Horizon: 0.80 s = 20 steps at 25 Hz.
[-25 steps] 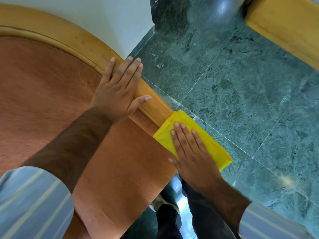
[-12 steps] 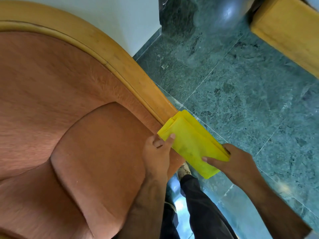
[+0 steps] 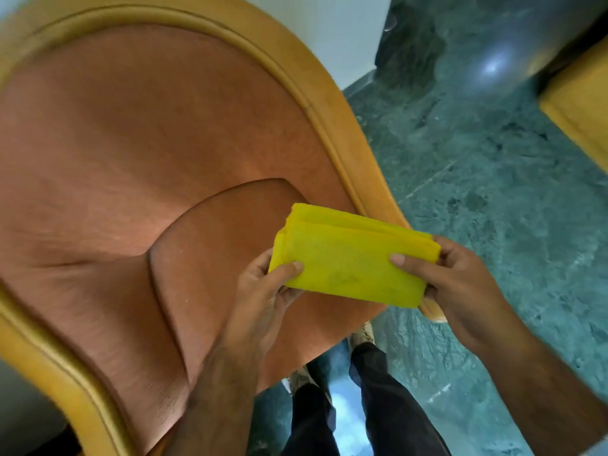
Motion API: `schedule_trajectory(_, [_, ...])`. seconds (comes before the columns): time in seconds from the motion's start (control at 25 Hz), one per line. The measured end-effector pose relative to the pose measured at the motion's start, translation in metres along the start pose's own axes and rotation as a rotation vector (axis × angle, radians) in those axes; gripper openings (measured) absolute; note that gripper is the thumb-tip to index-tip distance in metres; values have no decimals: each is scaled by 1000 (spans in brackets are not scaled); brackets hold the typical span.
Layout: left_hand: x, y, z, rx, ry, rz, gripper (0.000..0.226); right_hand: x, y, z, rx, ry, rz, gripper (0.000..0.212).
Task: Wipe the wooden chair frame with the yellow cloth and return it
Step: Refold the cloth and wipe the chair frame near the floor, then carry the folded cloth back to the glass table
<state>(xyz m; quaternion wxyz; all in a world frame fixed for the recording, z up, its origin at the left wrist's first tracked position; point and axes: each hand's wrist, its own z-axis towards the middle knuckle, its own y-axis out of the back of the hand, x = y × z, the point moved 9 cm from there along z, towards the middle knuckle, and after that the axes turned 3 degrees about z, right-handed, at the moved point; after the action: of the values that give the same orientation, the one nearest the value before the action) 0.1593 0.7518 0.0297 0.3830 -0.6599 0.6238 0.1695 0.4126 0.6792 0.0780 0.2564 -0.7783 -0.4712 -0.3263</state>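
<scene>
A folded yellow cloth [image 3: 352,258] is held in the air over the right front part of the chair. My left hand [image 3: 266,291] pinches its left end and my right hand [image 3: 457,281] grips its right end. The wooden chair frame [image 3: 332,113] curves round the orange upholstered back and seat [image 3: 131,153]. The cloth hangs clear of the frame, just inside the right arm rail, whose tip shows below the cloth.
A green marble floor [image 3: 493,199] lies to the right of the chair. Another piece of yellow wooden furniture [image 3: 582,106] stands at the far right. A white wall [image 3: 345,31] rises behind the chair. My legs and shoes [image 3: 362,406] are close to the seat's front edge.
The cloth has been lifted off the frame's right rail. My left hand left the frame and took the cloth's left end. The view has tilted so more of the chair shows.
</scene>
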Motion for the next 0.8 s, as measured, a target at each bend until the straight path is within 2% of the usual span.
schedule_trajectory(0.16, [-16, 98, -60, -214, -134, -83, 32, 10, -105, 7, 204, 23, -77, 47])
schedule_trajectory(0.28, [-8, 176, -127, -490, -227, -173, 35, -1, -200, -16, 470, -16, -217, 38])
schedule_trajectory(0.36, [12, 217, -173, -669, -222, -196, 34, -16, -252, -37, 597, -47, -298, 32])
schedule_trajectory(0.6, [110, 292, -347, -1093, -273, -479, 22, -112, -392, -136, 948, -21, -686, 19])
schedule_trajectory(0.8, [248, 272, -446, -1392, -163, -722, 16, -222, -440, -229, 1298, 132, -1061, 16])
